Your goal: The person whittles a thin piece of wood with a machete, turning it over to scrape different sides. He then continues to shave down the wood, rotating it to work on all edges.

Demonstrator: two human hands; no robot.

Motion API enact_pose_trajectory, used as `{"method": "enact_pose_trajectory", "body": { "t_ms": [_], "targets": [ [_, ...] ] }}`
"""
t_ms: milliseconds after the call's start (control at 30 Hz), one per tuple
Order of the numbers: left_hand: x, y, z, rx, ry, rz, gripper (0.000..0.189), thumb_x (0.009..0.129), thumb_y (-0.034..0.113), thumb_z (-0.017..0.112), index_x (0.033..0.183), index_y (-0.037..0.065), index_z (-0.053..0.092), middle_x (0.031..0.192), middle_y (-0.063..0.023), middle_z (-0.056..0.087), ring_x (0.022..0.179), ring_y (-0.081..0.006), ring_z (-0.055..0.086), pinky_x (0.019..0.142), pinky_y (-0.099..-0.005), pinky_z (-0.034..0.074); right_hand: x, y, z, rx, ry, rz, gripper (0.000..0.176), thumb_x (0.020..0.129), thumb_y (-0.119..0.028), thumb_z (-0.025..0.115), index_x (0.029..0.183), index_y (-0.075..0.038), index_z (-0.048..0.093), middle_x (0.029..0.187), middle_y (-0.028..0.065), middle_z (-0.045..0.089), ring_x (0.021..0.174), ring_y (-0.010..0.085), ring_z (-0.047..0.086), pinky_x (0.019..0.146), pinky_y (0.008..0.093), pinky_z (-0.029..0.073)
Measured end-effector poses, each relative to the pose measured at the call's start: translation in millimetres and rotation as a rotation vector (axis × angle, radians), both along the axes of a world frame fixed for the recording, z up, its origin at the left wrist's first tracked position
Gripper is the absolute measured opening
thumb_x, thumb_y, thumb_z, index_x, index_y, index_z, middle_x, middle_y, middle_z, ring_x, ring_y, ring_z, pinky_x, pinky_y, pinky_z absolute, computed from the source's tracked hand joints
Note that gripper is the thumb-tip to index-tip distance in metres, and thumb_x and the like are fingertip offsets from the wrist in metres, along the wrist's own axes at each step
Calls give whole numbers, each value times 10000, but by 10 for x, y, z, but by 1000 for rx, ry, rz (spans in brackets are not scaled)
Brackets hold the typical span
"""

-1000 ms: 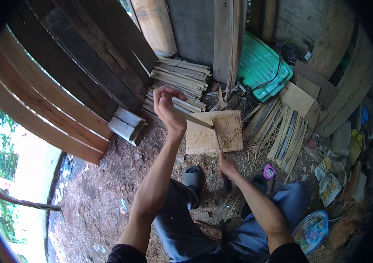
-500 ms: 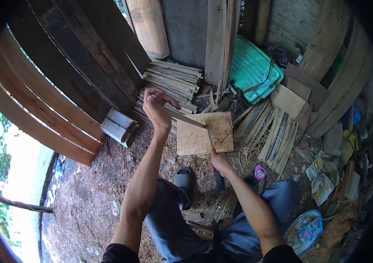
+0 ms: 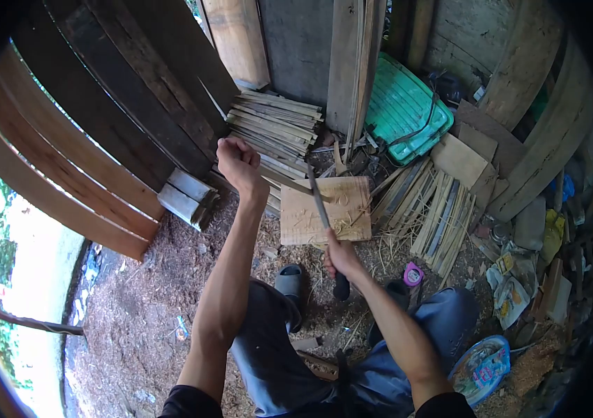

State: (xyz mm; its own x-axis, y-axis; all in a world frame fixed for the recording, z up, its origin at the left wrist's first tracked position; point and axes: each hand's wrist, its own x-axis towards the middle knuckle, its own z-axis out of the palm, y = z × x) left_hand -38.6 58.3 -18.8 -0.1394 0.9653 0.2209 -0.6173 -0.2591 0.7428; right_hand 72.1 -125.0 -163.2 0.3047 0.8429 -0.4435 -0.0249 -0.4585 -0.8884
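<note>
My left hand (image 3: 240, 167) is closed around one end of a thin wooden strip (image 3: 293, 183), which slopes down to the right until its far end lies over a square wooden board (image 3: 296, 230). In my right hand (image 3: 343, 256) is a long knife (image 3: 318, 198), gripped by its dark handle with the blade pointing up and away from me. The blade crosses the strip in this view, close to its far end. Thin curled shavings (image 3: 345, 225) are scattered on the board.
Split strips lie stacked (image 3: 275, 122) behind the board, with another bundle (image 3: 442, 223) to its right. A green plastic lid (image 3: 408, 111) leans at the back. Near my right knee are a pink tape measure (image 3: 413, 274) and a blue-rimmed basin (image 3: 483, 369). Plank walls stand left and right.
The knife has swung, its tip moving up and to the left, and my right hand has shifted slightly left. My left hand's fingers have curled tighter, and the hand has moved a little left.
</note>
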Motion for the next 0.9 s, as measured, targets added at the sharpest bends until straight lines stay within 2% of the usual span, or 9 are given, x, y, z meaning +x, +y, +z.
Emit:
{"method": "enact_pose_trajectory", "body": {
  "t_ms": [33, 233, 300, 333, 433, 633, 700, 833, 900],
  "targets": [
    [-34, 24, 0, 79, -23, -110, 322, 926, 314, 373, 712, 76, 410, 600, -8, 357, 481, -92, 304, 426, -245, 257, 33, -4, 77, -158, 313, -35, 639, 909, -556, 393, 563, -24, 470, 487, 77, 492, 383, 163, 516, 367, 324, 421],
    [-65, 33, -12, 140, 31, -257, 395, 918, 357, 367, 656, 67, 428, 523, -14, 337, 411, -98, 270, 385, -263, 215, -146, 56, 612, -67, 67, 59, 640, 919, -546, 375, 553, -32, 483, 484, 63, 504, 380, 141, 493, 332, 308, 404],
    [-6, -35, -17, 163, 84, -258, 421, 915, 373, 361, 637, 64, 428, 497, -13, 322, 396, -103, 258, 383, -268, 205, -246, 114, 557, 310, -256, 23, 653, 911, -563, 375, 556, -29, 499, 479, 67, 508, 371, 145, 490, 324, 305, 392],
    [17, -66, -6, 189, 136, -255, 446, 911, 388, 355, 617, 60, 428, 470, -12, 307, 382, -108, 246, 381, -273, 196, -225, 121, 450, 208, -84, 57, 577, 914, -556, 383, 626, -60, 449, 458, 13, 432, 346, 110, 433, 329, 267, 359],
    [0, -49, -39, 180, 191, -210, 447, 905, 389, 346, 613, 62, 434, 427, -1, 259, 383, -114, 246, 382, -279, 185, -119, 110, 264, -52, 118, -61, 589, 914, -560, 379, 599, -64, 436, 459, 22, 438, 349, 113, 447, 325, 268, 355],
    [-110, 27, -67, 96, 108, -176, 436, 902, 381, 346, 622, 59, 437, 440, -5, 264, 388, -118, 245, 389, -276, 199, -284, 61, 821, 37, -60, 73, 601, 928, -534, 364, 610, -36, 477, 494, 57, 491, 356, 146, 483, 319, 290, 377],
    [-82, -20, -83, 89, 103, -190, 439, 903, 380, 346, 618, 58, 435, 451, -10, 281, 393, -119, 255, 394, -273, 204, -349, 101, 515, 433, -550, -14, 673, 932, -529, 343, 622, 24, 570, 486, 134, 550, 433, 250, 576, 455, 402, 460],
    [-27, -90, -60, 167, 158, -150, 446, 908, 369, 344, 611, 50, 438, 453, -14, 298, 392, -120, 262, 395, -273, 196, -154, 75, 93, 32, -253, -43, 689, 925, -530, 354, 610, 36, 586, 511, 173, 565, 521, 324, 618, 537, 425, 470],
    [-42, -59, -69, 122, 151, -117, 443, 912, 360, 342, 611, 49, 436, 446, -13, 288, 382, -121, 250, 388, -276, 187, -132, 131, -73, 108, -508, -13, 664, 922, -520, 374, 647, 43, 594, 534, 192, 573, 573, 348, 628, 560, 436, 472]
  ]
}}
